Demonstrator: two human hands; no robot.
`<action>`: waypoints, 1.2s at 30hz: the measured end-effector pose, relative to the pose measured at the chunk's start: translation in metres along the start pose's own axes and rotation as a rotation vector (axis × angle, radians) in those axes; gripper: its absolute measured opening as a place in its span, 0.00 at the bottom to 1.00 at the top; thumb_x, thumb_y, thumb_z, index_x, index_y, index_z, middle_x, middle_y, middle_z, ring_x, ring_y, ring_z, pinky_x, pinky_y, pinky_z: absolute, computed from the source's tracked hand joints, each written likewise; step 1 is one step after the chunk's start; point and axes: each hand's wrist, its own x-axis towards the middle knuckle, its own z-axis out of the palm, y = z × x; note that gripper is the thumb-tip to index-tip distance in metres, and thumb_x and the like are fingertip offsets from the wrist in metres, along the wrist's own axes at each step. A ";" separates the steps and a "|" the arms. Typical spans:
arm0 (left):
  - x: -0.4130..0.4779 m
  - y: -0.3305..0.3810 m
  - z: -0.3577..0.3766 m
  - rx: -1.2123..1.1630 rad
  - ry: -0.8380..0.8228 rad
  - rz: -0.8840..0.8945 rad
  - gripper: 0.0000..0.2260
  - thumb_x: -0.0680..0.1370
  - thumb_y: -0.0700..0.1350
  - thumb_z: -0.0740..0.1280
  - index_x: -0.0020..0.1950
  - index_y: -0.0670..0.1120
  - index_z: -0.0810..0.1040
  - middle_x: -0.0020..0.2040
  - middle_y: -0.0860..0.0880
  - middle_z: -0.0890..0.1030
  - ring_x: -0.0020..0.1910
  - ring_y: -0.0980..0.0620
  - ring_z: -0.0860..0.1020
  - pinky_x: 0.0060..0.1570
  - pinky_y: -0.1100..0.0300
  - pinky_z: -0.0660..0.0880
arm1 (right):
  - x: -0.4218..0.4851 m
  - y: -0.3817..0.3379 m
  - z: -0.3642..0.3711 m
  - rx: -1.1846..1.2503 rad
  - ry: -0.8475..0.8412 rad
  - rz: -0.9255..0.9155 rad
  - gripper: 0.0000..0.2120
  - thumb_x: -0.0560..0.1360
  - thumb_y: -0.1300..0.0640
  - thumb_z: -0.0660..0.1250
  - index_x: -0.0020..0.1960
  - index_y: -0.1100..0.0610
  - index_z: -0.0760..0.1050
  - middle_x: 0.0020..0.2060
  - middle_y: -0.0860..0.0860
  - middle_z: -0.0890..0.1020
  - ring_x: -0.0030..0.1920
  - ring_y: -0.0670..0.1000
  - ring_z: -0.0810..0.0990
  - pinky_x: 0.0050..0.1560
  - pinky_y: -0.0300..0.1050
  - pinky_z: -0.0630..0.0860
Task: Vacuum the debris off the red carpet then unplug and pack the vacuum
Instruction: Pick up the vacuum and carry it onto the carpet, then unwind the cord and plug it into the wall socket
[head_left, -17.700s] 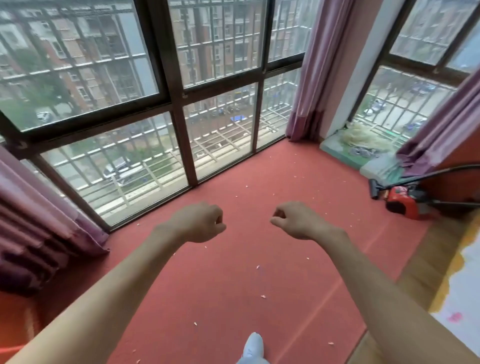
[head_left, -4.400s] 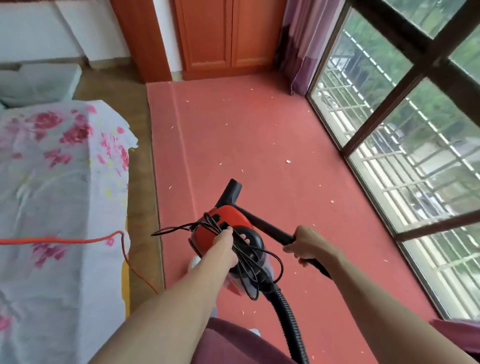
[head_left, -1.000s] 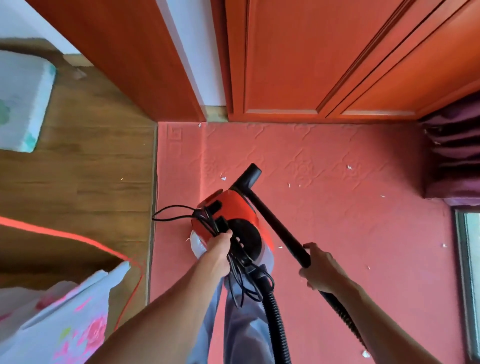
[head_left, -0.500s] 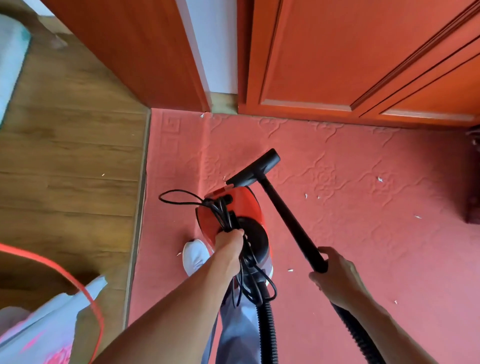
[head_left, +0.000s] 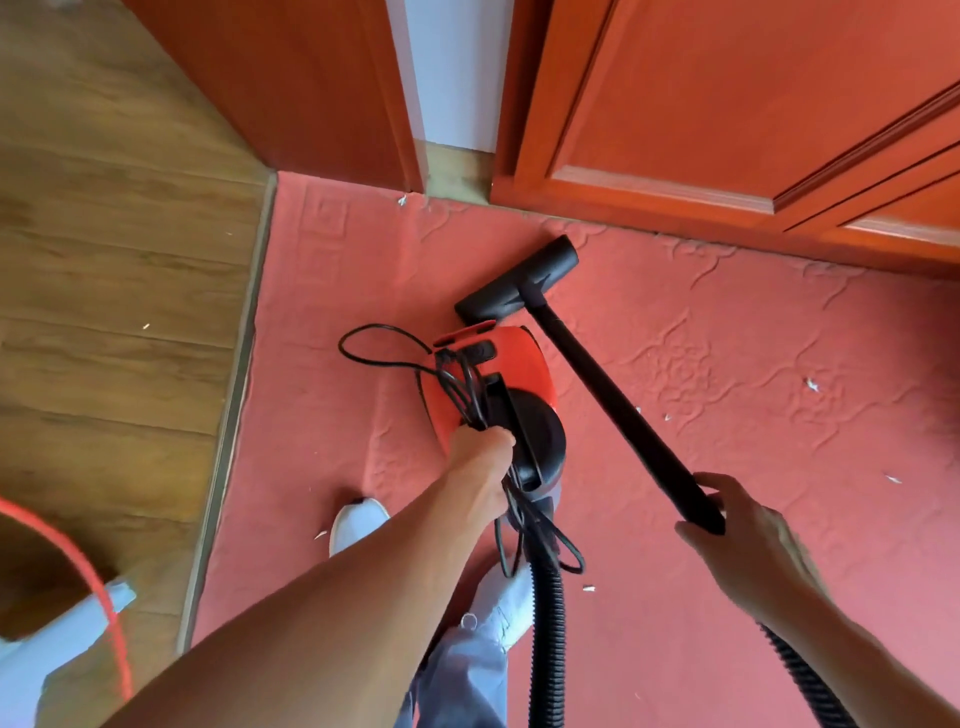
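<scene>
A small red and black vacuum (head_left: 511, 371) hangs just above the red carpet (head_left: 727, 322). My left hand (head_left: 480, 457) grips its black handle together with a bunch of black power cord (head_left: 379, 345) that loops out to the left. My right hand (head_left: 748, 525) holds the black wand (head_left: 613, 410) near its lower end. The wand's floor nozzle (head_left: 519, 280) sits close to the carpet near the wardrobe. A ribbed black hose (head_left: 545, 623) runs down from the vacuum. Small white debris bits (head_left: 810, 384) lie scattered on the carpet.
An orange wooden wardrobe (head_left: 727, 104) and door frame (head_left: 311, 88) stand ahead. Wooden floor (head_left: 114, 260) lies left of the carpet edge. An orange cable (head_left: 104, 587) crosses the bottom left over white bedding (head_left: 47, 654). My white shoes (head_left: 356, 525) stand on the carpet.
The view has closed in on the carpet by the wardrobe. The nozzle has come down and forward toward the wardrobe base. Both hands keep their holds.
</scene>
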 end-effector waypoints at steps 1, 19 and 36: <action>0.003 -0.005 0.000 0.001 0.002 -0.016 0.12 0.77 0.34 0.65 0.60 0.41 0.74 0.51 0.39 0.79 0.50 0.41 0.81 0.47 0.46 0.81 | 0.003 0.004 0.001 -0.010 0.036 0.008 0.22 0.74 0.53 0.71 0.67 0.48 0.72 0.52 0.52 0.84 0.41 0.57 0.82 0.35 0.48 0.74; -0.120 0.018 -0.067 0.075 -0.237 0.005 0.13 0.77 0.30 0.62 0.57 0.39 0.80 0.40 0.41 0.86 0.30 0.49 0.85 0.24 0.64 0.77 | -0.080 -0.081 0.007 0.401 -0.279 0.021 0.09 0.76 0.56 0.67 0.54 0.48 0.82 0.50 0.50 0.86 0.51 0.51 0.84 0.56 0.52 0.79; -0.320 0.052 -0.176 0.225 -0.292 0.058 0.07 0.74 0.40 0.71 0.48 0.36 0.83 0.38 0.37 0.85 0.36 0.40 0.84 0.49 0.40 0.83 | -0.235 -0.183 -0.083 1.022 -0.464 0.137 0.18 0.79 0.49 0.64 0.58 0.62 0.80 0.52 0.58 0.85 0.52 0.59 0.81 0.57 0.55 0.75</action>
